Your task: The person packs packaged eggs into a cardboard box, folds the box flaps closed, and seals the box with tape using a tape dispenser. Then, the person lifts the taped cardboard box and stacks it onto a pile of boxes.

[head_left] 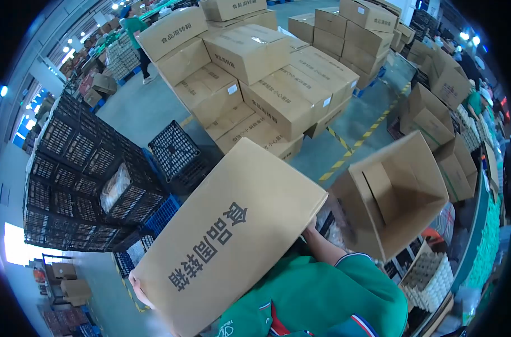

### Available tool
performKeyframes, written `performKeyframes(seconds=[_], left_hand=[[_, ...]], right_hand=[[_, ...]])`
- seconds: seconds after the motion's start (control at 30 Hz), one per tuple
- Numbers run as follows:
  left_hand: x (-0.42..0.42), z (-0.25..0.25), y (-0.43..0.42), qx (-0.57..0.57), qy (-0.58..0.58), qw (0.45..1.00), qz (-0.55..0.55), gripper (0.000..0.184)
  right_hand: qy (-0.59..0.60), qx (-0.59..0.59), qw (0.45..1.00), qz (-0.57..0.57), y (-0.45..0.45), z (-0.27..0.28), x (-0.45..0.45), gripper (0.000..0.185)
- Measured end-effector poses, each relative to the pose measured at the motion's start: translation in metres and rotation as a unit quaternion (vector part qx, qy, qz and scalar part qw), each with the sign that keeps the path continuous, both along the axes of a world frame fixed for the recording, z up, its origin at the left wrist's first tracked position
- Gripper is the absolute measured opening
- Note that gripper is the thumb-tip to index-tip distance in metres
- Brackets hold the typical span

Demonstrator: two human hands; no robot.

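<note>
I hold a large closed cardboard box [233, 236] with printed Chinese characters, tilted in front of my green shirt. At its lower left end, my left hand [138, 289] is closed round the edge, with part of the fingers in sight. My right hand [311, 224] grips the opposite end near the right corner, mostly hidden behind the box. To the right of that hand is an open cardboard box [407, 196] with its flaps up and its inside showing.
Stacked cardboard boxes [292, 98] stand ahead, with black plastic crates [75, 180] to the left. Egg trays [427, 278] lie at lower right, beside a green-edged table [472, 241]. Yellow-black tape [373, 132] marks the floor. A person in green [134, 33] stands far back.
</note>
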State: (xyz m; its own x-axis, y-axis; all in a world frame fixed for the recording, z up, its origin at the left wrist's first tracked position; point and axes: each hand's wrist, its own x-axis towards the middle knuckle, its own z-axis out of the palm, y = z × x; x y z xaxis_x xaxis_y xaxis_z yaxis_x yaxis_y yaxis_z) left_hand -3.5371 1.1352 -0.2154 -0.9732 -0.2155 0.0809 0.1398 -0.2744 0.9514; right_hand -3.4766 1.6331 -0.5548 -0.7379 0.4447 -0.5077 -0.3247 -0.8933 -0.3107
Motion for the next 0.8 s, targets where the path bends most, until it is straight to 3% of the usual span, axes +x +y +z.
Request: performKeyframes(seconds=[0.13, 0.37, 0.5, 0.6, 0.67, 0.73, 0.8], left_hand=[[0.007, 0.029, 0.073, -0.028, -0.011, 0.998, 0.057, 0.032], [-0.003, 0.04, 0.129, -0.087, 0.049, 0.993, 0.062, 0.034], [-0.01, 0.044, 0.135, -0.022, 0.021, 1.0, -0.003, 0.036], [-0.022, 0.055, 0.163, -0.037, 0.059, 0.997, 0.022, 0.036], [-0.045, 0.033, 0.143, -0.119, 0.146, 0.982, 0.005, 0.036], [-0.057, 0.034, 0.147, -0.124, 0.165, 0.978, -0.028, 0.036], [-0.076, 0.044, 0.156, -0.051, 0.12, 0.989, -0.075, 0.037]], right_hand=[[-0.035, 0.006, 0.999, 0.026, 0.037, 0.003, -0.02, 0.046], [-0.053, 0.004, 0.998, 0.036, 0.072, -0.001, -0.027, 0.047], [-0.053, 0.012, 0.998, 0.035, 0.081, 0.001, -0.037, 0.047], [-0.045, 0.019, 0.998, 0.03, 0.088, 0.002, -0.043, 0.048], [-0.039, 0.023, 0.999, 0.024, 0.09, 0.0, -0.045, 0.048], [-0.033, 0.025, 0.999, 0.016, 0.093, -0.005, -0.047, 0.049], [-0.029, 0.029, 0.999, 0.005, 0.096, -0.008, -0.05, 0.049]])
